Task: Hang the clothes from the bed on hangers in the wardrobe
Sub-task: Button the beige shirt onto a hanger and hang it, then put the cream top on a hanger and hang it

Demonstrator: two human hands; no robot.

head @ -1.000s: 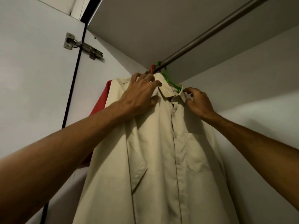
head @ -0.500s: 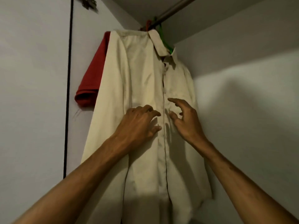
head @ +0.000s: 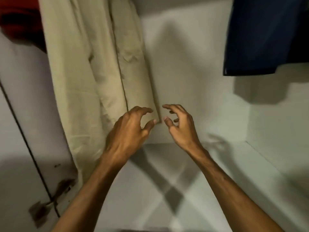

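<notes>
- The left hand holds nothing: its fingers are loosely curled, and the thumb and forefinger stand apart with only air between them.
- The right hand is just beside it, equally empty, with its fingers bent and spread and its thumb pointing toward the left thumb.
- The beige shirt hangs directly behind and above the left hand. Its lower corner ends between the two thumbs, but whether the left fingers touch the cloth cannot be told.
- Behind the right hand is the wardrobe's pale back wall, and beneath both forearms is its floor panel.
- Farther left of the shirt, up high, hangs a red garment.
- Well up and to the right of the right hand hangs a navy garment.
- Low on the left, a hinge sits on the door.
</notes>
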